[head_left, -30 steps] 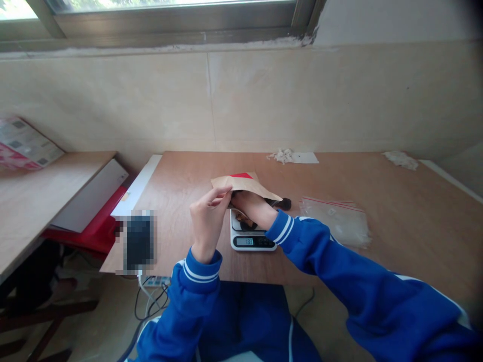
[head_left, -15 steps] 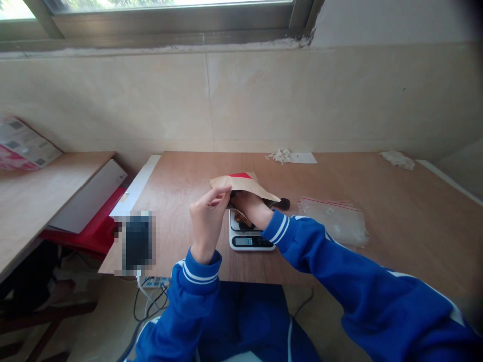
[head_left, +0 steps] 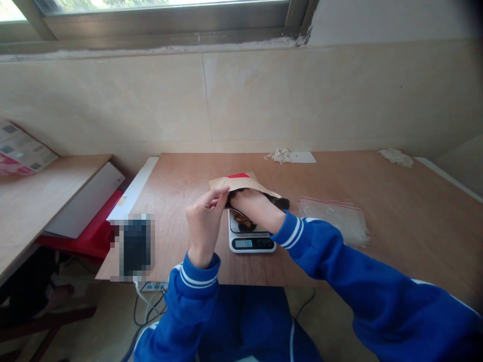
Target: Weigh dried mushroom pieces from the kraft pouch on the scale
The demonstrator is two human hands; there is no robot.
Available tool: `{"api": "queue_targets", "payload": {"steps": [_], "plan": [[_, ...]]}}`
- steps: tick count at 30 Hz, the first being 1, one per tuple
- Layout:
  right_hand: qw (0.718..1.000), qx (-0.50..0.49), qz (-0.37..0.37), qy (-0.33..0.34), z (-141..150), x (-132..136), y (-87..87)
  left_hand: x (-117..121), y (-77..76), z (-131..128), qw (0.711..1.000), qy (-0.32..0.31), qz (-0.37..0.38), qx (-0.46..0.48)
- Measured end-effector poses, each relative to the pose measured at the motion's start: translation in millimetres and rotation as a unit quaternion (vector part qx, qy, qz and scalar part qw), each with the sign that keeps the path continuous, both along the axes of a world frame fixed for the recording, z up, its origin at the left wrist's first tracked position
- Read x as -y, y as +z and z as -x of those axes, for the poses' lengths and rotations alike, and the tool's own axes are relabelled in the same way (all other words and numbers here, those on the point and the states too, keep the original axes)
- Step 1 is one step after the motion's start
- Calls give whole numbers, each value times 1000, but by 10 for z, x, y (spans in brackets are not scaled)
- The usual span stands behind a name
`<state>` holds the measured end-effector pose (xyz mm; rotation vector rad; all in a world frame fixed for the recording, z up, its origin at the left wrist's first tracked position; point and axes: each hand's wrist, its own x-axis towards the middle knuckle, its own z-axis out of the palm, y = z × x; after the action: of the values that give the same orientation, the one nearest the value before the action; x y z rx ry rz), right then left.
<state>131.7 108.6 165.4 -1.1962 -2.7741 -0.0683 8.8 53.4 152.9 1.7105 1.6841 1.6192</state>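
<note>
A brown paper bag with a red patch is held over a white digital kitchen scale. My left hand pinches the bag's rim at its left corner. My right hand reaches into the bag's mouth, its fingers hidden inside. On the scale's plate, below the bag, lie some dark brown pieces, partly covered and too small to name. Another dark, rounded piece shows at the bag's right side. The scale's display is lit and seems to read 133.
Clear zip bags with red seals lie flat on the wooden table at the right. A whitish crumpled heap and another rest at the back edge. At the left is a pixelated dark object with a cable.
My right hand has pulled back slightly to the right, so more of its back shows outside the bag. My left hand still holds the rim. The view has shifted a little.
</note>
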Motion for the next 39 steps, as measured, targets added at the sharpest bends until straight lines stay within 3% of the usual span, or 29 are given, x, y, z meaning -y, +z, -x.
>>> {"api": "queue_targets", "payload": {"steps": [2, 4, 7, 9, 15, 17, 21, 23, 27, 32, 34, 37, 39], "plan": [[999, 48, -7, -11, -85, 160, 141, -15, 6, 24, 1000, 1, -4, -4], [999, 38, 4, -38, -190, 311, 244, -29, 9, 42, 1000, 4, 0, -2], [989, -119, 20, -84, -368, 471, 288, -40, 15, 47, 1000, 14, 8, 4], [961, -249, 57, -109, -481, 525, 242, -40, 22, 35, 1000, 14, 11, 7], [844, -475, 196, -155, -660, 565, 34, -38, 32, 12, 1000, 5, 21, 22], [784, -551, 241, -154, -679, 578, 1, -50, 22, 15, 999, 9, 22, 25], [637, -679, 326, -165, -734, 621, -40, -100, 9, 9, 1000, 2, 10, 27], [604, -702, 337, -169, -781, 647, -72, -154, 27, -2, 999, -2, 7, 38], [619, -712, 279, -179, -894, 683, -204, -390, 112, -23, 997, 8, -1, 80], [572, -740, 288, -208, -986, 710, -482, -898, 154, -24, 986, -4, -31, 164], [571, -725, 316, -219, -982, 728, -605, -1083, 106, -10, 980, 5, -23, 200], [602, -676, 349, -243, -920, 766, -770, -1254, -40, 47, 976, 20, -4, 215], [643, -627, 359, -254, -842, 798, -838, -1291, -163, 113, 977, 18, 6, 211]]}}
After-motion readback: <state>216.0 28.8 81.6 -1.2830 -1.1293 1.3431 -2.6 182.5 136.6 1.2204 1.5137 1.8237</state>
